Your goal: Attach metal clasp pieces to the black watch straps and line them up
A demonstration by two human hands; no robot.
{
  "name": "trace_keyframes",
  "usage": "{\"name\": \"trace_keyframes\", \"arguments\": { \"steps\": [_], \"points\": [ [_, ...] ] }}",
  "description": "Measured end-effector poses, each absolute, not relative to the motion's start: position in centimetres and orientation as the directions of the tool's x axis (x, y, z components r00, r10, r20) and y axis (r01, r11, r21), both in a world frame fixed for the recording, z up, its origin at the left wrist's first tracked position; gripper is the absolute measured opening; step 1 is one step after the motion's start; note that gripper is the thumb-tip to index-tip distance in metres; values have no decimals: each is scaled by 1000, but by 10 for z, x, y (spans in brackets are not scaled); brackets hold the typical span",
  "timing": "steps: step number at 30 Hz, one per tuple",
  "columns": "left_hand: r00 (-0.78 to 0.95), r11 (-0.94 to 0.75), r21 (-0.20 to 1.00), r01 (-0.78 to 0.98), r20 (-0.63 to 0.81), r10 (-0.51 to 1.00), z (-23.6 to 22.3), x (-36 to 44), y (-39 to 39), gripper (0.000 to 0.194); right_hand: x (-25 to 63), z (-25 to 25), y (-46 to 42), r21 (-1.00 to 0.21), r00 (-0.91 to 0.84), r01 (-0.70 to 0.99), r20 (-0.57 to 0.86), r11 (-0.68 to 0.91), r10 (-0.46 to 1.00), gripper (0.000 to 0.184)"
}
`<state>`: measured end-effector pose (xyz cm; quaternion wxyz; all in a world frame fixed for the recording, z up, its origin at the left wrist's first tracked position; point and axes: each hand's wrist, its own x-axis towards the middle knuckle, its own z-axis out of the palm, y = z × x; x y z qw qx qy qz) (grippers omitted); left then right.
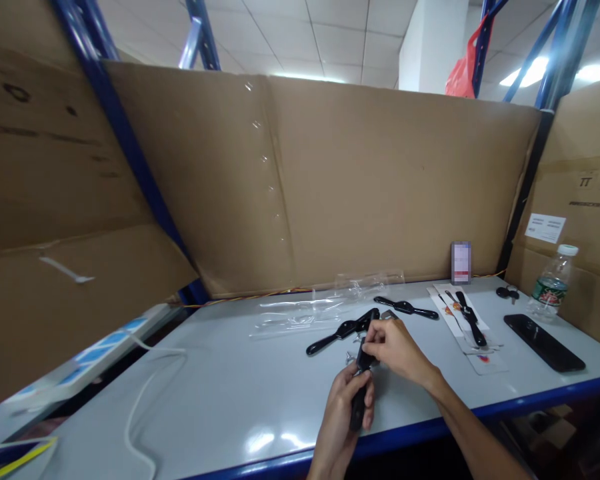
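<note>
A black spokeshave (359,408) stands tilted in my left hand (345,400), whose fingers wrap round its lower handle. My right hand (397,347) is closed in a pinch at the tool's middle; the fingertips hide whatever small part is between them. Just beyond my hands lies another black spokeshave (343,330), partly covered by my right hand. Small silvery screws (350,358) are scattered beside the held tool. A third black spokeshave (406,307) rests farther back on the table.
Clear plastic packaging (300,313) lies at the back. On the right are printed cards (450,310) with a black tool (471,320) on them, a black phone (544,343), keys (507,292) and a bottle (553,283). A white cable (137,407) and power strip (100,347) are left.
</note>
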<state>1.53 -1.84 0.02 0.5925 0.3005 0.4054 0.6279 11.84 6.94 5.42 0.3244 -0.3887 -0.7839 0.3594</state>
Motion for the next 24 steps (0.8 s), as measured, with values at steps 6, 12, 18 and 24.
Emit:
{"name": "trace_keyframes", "arguments": {
  "steps": [6,12,18,24],
  "points": [
    [-118,29,874,-484,-98,988,3,16,-19,36,123,53,73,-912,-562,292,79,287,823,20],
    [-135,18,857,-515,-102,986,2,15,-18,35,121,55,64,-683,-453,508,306,525,837,20],
    [-160,4,847,-531,-105,982,0,17,-18,35,120,51,54,-441,-436,712,332,546,837,17],
    [-169,-14,875,-484,-78,982,1,19,-18,32,112,45,47,-382,-394,776,326,501,859,24]
  ]
}}
